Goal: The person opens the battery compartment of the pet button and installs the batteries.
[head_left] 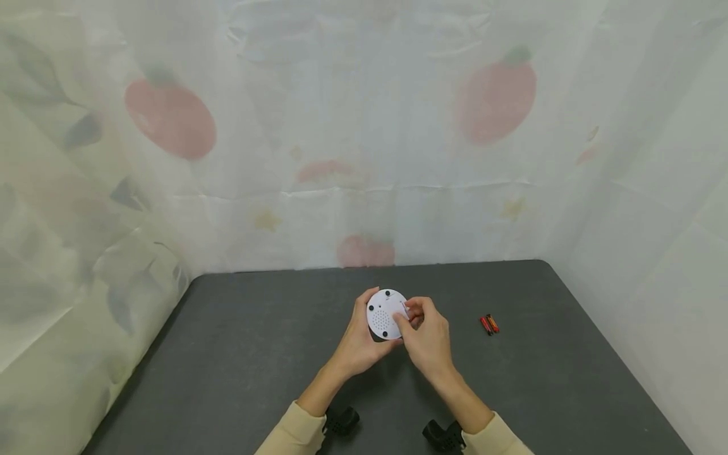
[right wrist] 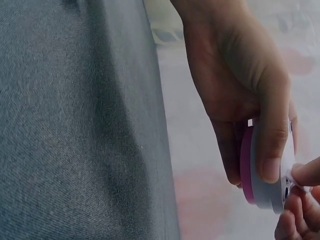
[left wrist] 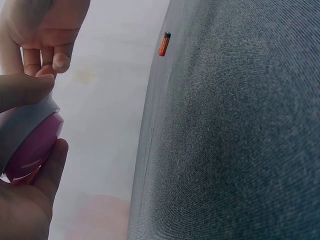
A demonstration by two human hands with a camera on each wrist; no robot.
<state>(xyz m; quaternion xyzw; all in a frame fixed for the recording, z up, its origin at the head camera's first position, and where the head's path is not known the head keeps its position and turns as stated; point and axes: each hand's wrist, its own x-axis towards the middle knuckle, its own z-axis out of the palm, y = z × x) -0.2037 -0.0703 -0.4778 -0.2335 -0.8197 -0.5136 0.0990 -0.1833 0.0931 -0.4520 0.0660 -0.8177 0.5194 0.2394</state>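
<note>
A round white device (head_left: 382, 320) faces up over the table, showing black rubber feet and a patch of small speaker holes. Its other side is pink, as the left wrist view shows on the device (left wrist: 36, 145). My left hand (head_left: 358, 344) grips it by the rim, thumb on one side and fingers on the other. At its right edge, my right hand (head_left: 431, 336) pinches a small white piece (right wrist: 296, 185) between thumb and fingers. Fingers hide most of that piece, so its shape cannot be told.
Two red-and-black batteries (head_left: 489, 325) lie side by side on the dark grey table (head_left: 256, 354), right of the hands. Black wrist-worn units (head_left: 343, 421) sit by both sleeves. A printed white curtain (head_left: 364, 126) encloses the table's back and sides.
</note>
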